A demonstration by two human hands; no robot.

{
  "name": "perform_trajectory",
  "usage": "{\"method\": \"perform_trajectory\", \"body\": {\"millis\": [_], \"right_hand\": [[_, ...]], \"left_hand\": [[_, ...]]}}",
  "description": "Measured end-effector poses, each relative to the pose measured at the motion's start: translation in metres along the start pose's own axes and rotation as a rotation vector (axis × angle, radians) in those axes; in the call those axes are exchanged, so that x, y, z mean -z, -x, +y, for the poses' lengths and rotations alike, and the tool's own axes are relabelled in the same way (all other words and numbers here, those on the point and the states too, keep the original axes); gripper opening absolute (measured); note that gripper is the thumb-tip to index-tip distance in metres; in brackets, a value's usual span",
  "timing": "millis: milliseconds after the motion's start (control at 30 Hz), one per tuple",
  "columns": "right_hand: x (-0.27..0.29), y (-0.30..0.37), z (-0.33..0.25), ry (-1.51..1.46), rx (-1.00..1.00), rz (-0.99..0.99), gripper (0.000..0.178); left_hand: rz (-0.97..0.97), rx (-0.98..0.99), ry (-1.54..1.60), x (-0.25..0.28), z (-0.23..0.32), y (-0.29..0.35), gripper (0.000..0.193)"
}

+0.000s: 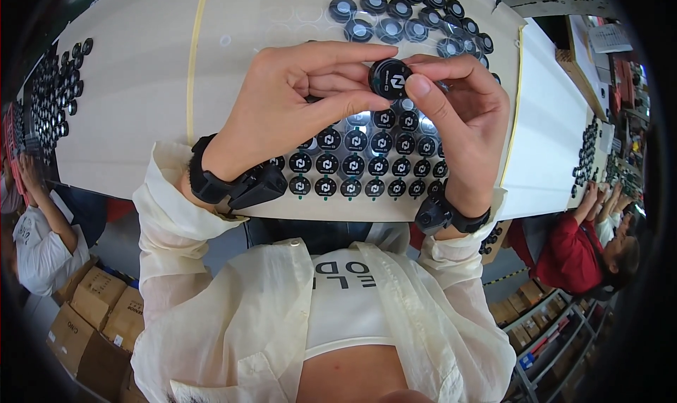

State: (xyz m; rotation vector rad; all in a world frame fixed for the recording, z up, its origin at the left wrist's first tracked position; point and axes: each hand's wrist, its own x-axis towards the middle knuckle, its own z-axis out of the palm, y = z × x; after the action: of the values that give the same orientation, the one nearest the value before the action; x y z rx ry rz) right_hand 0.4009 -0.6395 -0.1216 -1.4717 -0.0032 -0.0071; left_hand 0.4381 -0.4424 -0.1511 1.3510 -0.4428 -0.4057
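A small black round disc with a white mark on its face is held up over the table between my two hands. My left hand grips its left side, index finger along the top and thumb below. My right hand pinches its right edge, the thumb lying over part of the face. Beneath my hands, similar black discs lie marked side up in rows, with small green tabs at the edges of some. Beyond them are several black round parts with pale grey centres, some on clear film.
A yellow tape line runs across the pale table on the left. More black round parts are clustered at the far left. People sit on both sides, one in a red top. Cardboard boxes are stacked at lower left.
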Motion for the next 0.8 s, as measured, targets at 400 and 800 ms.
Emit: {"method": "perform_trajectory", "body": {"millis": [400, 800], "right_hand": [[-0.001, 0.000, -0.003, 0.054, -0.039, 0.022, 0.016], [-0.001, -0.005, 0.022, 0.443, 0.276, 0.068, 0.019]], "left_hand": [[-0.034, 0.034, -0.045, 0.001, -0.001, 0.001, 0.039], [0.033, -0.040, -0.127, 0.000, -0.009, -0.001, 0.041]]}}
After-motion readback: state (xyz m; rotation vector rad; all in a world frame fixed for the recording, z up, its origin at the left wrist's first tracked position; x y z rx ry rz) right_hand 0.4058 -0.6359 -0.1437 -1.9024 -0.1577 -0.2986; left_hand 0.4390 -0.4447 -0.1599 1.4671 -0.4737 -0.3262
